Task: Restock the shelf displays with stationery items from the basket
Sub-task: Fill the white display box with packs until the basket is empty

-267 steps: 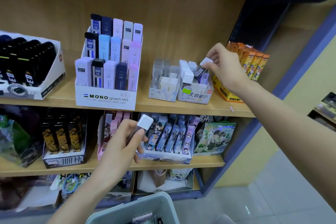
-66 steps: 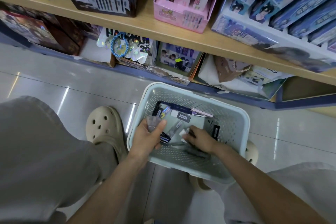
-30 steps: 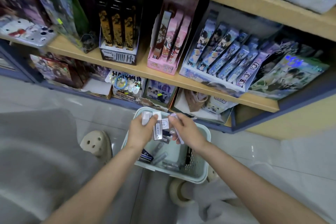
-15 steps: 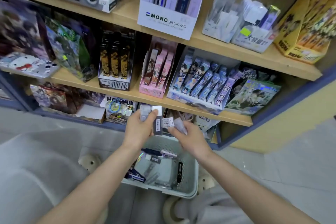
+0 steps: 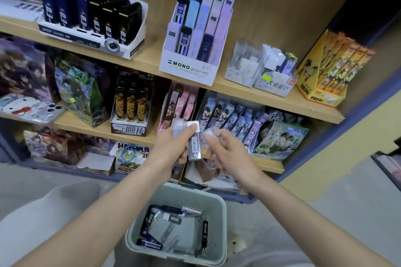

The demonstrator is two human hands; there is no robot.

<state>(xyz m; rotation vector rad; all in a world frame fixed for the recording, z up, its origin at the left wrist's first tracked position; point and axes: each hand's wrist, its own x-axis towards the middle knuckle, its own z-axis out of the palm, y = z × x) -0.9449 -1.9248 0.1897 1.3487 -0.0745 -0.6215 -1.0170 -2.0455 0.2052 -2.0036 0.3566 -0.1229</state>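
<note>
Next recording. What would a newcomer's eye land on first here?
The two hands together mid-frame: the left hand grips slim cases, the right hand pinches a clear case beside them. Above, the white MONO display box stands out on the upper shelf; below, the pale basket holds loose stationery.

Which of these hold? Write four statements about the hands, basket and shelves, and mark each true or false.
1. The left hand holds a white-capped case. True.
2. The right hand is empty. False: it pinches a small clear case.
3. The basket below the hands has items in it. True.
4. The MONO box stands on the lowest shelf. False: it stands on the upper shelf.
</note>
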